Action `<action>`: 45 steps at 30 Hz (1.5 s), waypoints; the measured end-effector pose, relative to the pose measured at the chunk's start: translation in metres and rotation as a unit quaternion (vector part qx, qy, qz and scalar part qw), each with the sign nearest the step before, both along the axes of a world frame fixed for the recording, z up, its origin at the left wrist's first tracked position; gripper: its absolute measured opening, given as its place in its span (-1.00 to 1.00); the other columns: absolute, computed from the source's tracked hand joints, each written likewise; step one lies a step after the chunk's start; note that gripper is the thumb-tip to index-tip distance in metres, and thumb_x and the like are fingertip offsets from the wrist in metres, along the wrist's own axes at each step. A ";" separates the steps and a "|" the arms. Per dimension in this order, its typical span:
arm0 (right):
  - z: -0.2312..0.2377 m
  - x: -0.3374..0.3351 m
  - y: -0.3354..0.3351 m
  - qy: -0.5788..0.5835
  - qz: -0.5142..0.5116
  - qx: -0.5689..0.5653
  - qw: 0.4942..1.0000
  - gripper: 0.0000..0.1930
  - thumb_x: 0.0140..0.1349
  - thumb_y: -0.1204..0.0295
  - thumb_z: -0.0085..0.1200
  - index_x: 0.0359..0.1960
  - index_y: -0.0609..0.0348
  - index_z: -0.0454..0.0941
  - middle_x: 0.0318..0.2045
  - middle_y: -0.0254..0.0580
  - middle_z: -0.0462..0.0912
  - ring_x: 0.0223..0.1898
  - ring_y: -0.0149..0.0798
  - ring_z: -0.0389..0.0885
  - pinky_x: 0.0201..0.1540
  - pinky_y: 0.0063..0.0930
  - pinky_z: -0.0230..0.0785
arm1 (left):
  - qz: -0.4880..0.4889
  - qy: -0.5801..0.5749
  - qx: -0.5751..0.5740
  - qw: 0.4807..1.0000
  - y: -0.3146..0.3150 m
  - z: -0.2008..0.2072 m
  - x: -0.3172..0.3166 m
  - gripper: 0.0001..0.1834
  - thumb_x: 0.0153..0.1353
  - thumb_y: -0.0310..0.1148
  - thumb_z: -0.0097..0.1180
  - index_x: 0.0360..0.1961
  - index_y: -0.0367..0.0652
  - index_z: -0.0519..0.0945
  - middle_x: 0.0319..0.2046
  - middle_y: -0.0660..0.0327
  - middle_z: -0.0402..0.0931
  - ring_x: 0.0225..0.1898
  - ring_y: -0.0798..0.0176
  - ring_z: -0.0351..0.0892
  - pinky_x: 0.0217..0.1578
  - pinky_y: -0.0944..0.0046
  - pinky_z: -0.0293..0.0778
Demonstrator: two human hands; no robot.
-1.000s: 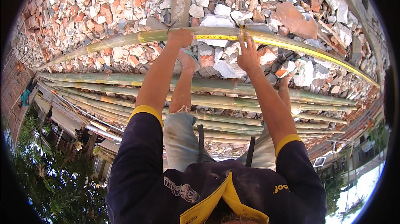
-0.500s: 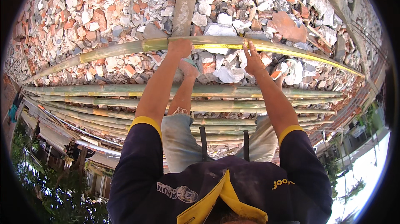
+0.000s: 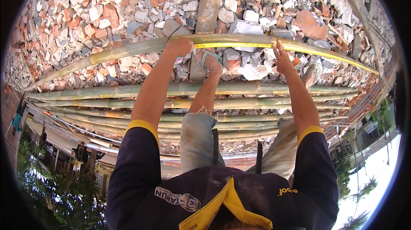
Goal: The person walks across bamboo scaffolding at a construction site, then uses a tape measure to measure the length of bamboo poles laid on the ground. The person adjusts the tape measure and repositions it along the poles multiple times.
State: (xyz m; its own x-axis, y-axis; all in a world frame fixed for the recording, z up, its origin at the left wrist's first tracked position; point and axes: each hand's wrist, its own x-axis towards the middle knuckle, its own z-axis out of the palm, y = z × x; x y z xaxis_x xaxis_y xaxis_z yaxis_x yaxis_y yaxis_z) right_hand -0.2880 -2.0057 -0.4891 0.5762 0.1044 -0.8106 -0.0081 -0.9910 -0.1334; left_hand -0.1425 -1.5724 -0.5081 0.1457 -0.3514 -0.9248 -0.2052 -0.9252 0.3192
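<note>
A long bamboo pole lies crosswise in front of me over the rubble. Along its near side runs a yellow measuring tape, stretching from my left hand far out to the right end. My left hand is closed at the tape's left end; a bit of teal and pink shows beneath it, and most of what it grips is hidden. A thin dark strip sticks up over the pole beside that hand. With fingers stretched out, my right hand touches the tape and pole near a bamboo joint.
Several more bamboo poles lie side by side between my feet and knees. Broken brick and concrete rubble covers the ground. A flat beam runs away under the pole, and another beam slants at the far right. My sandalled foot stands between my hands.
My left hand has slid left along the pole, so more yellow tape shows between my hands. The right hand keeps its place on the pole. The whole view has shifted slightly.
</note>
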 end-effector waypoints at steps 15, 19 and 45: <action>-0.002 -0.006 0.002 -0.029 -0.026 -0.009 0.999 -0.10 -0.10 0.85 -0.13 0.32 -0.18 -0.03 0.37 -0.23 -0.20 0.36 -0.20 -0.08 0.31 0.05 -0.10 | 0.007 0.010 -0.057 0.998 0.041 -0.002 0.008 -0.74 0.16 -0.22 -0.15 -0.35 -0.12 0.53 -0.45 0.11 0.54 -0.30 0.09 0.52 -0.23 0.12 0.37; -0.001 -0.004 0.002 -0.016 0.008 -0.035 0.999 -0.10 -0.09 0.83 -0.11 0.32 -0.18 -0.05 0.37 -0.23 -0.19 0.36 -0.18 -0.07 0.31 -0.03 -0.04 | 0.037 0.042 -0.033 0.998 0.042 -0.001 0.012 -0.74 0.16 -0.22 -0.14 -0.34 -0.13 0.52 -0.47 0.11 0.54 -0.33 0.11 0.52 -0.24 0.13 0.37; -0.005 -0.009 -0.003 -0.035 -0.033 0.009 0.999 -0.10 -0.08 0.84 -0.14 0.32 -0.23 -0.02 0.37 -0.30 -0.16 0.33 -0.16 0.02 0.26 -0.16 0.12 | 0.153 0.174 -0.007 0.973 0.105 0.026 0.043 -0.70 0.13 -0.23 0.10 -0.19 -0.19 0.52 -0.37 0.23 0.56 -0.29 0.34 0.51 -0.18 0.28 0.39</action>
